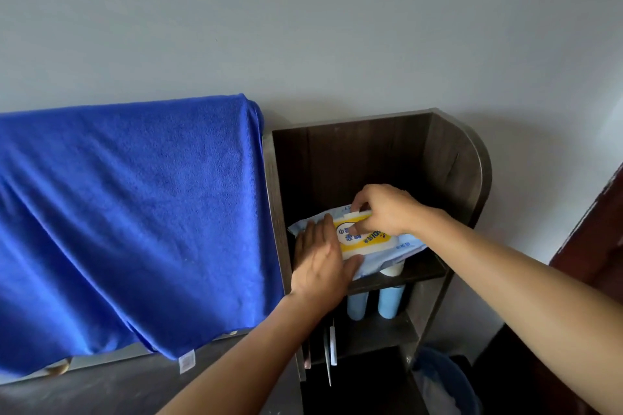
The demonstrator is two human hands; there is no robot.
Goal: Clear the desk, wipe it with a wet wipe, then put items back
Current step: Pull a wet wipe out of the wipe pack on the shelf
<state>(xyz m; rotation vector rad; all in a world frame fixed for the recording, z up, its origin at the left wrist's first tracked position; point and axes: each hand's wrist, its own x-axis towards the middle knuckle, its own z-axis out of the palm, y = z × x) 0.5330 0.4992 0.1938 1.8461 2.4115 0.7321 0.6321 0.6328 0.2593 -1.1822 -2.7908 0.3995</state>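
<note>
1. Dark wood shelf unit [465,158]: pack of wipes [367,241] lies on its top shelf.
2. Left hand [318,256]: fingers straight, pressing flat on the pack's left end.
3. Right hand [387,209]: fingers curled, pinching the pack's lid [358,213].
4. Blue towel [135,212] hangs just left of the unit; two blue cups [390,301] one shelf down.

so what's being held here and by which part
The wet wipe pack: the right hand pinches its flip lid, and the left hand presses flat on its left end.
</note>
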